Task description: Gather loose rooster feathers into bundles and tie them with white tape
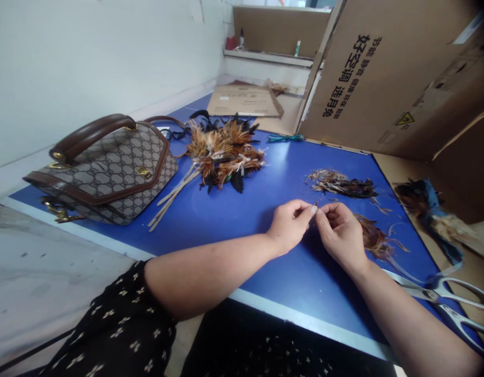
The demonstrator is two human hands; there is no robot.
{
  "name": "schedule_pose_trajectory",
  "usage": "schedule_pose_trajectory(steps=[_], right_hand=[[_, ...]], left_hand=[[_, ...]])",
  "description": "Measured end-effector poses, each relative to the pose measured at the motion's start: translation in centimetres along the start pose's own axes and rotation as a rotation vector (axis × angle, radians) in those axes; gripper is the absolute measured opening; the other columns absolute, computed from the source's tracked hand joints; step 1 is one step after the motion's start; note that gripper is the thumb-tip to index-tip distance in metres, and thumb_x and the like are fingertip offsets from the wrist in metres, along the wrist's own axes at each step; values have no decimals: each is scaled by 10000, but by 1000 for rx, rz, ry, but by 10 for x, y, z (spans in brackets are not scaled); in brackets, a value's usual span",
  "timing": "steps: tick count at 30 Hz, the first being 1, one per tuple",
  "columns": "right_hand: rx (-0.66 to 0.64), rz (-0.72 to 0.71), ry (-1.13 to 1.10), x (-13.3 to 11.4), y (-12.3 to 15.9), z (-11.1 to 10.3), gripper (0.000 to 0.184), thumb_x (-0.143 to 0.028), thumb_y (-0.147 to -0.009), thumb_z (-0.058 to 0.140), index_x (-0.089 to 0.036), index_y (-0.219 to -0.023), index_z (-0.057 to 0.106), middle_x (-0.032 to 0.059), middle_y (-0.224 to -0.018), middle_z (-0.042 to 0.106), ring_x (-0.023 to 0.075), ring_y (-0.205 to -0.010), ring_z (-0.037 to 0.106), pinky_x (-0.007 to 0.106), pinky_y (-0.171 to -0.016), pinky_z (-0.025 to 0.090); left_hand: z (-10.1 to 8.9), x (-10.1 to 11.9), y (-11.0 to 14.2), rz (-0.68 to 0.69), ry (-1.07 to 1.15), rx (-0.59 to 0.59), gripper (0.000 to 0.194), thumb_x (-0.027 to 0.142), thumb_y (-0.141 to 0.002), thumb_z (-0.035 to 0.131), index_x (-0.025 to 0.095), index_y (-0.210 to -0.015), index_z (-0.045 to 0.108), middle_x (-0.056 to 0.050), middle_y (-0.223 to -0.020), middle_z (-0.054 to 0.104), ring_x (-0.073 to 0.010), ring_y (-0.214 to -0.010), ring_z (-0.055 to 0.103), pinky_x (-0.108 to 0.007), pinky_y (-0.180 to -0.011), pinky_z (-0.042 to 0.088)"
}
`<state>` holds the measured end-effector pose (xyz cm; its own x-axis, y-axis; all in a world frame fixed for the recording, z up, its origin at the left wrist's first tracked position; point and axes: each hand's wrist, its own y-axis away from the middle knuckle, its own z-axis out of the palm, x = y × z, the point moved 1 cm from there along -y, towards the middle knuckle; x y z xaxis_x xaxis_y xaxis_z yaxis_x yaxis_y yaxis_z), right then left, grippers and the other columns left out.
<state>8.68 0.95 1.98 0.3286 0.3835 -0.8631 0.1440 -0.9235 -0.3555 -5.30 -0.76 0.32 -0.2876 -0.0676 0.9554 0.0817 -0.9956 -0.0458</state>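
Left hand point(292, 226) and right hand point(341, 235) pinch a tiny dark bit between fingertips over blue bench point(281, 283), brown feathers point(373, 238) just right, scissors point(432, 296) near right.

Carton point(403, 68): 好空调 选月兔 (warning triangle point(404, 120))

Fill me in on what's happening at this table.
A person's left hand and right hand nearly meet over the blue table, fingering something too small to identify. Loose feathers lie just beyond; a feathery bunch rests beside the handbag, and scissors lie at right.
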Motion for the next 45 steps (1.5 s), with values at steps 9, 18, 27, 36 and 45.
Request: schedule_pose_trajectory(steps=[9,18,27,36,45], right_hand=[[-87,-121,208,-3,1,-11,267,-471,-998,654,-213,-929,660,23,-757,657,148,-611,580,278,-571,486],[-100,-190,78,-8,1,-16,361,-402,-965,723,-224,-1278,693,80,-1039,691,132,-660,571,299,-601,515],[-206,-135,17,-2,-7,-27,287,-397,-947,760,-272,-1202,801,69,-1053,737,150,-705,650,296,-573,563],[-129,-176,29,-6,-9,-31,143,-378,-954,745,-238,-931,756,49,-994,685,119,-597,588,286,-515,509],[-170,-44,44,-5,-5,-21,322,-503,-1056,555,-221,-933,651,-27,-641,580,141,-578,534,287,-607,467]], left_hand=[[-4,0,-4,32,-65,0,267,435,-957,652,181,-875,639,37,-653,565,-91,-578,469,-240,-598,391],[-7,2,-6,47,-123,-121,275,426,-998,605,168,-919,654,37,-595,570,-94,-552,501,-241,-577,395],[-10,4,-10,-160,144,-288,264,367,-941,706,154,-819,610,37,-618,531,-50,-463,402,-215,-454,250],[-12,10,-7,-168,142,-373,366,466,-865,786,130,-799,656,27,-545,548,-62,-456,452,-220,-462,320],[-12,11,-5,-118,-37,-282,335,461,-870,766,154,-823,641,35,-615,559,-62,-478,434,-214,-458,298]])
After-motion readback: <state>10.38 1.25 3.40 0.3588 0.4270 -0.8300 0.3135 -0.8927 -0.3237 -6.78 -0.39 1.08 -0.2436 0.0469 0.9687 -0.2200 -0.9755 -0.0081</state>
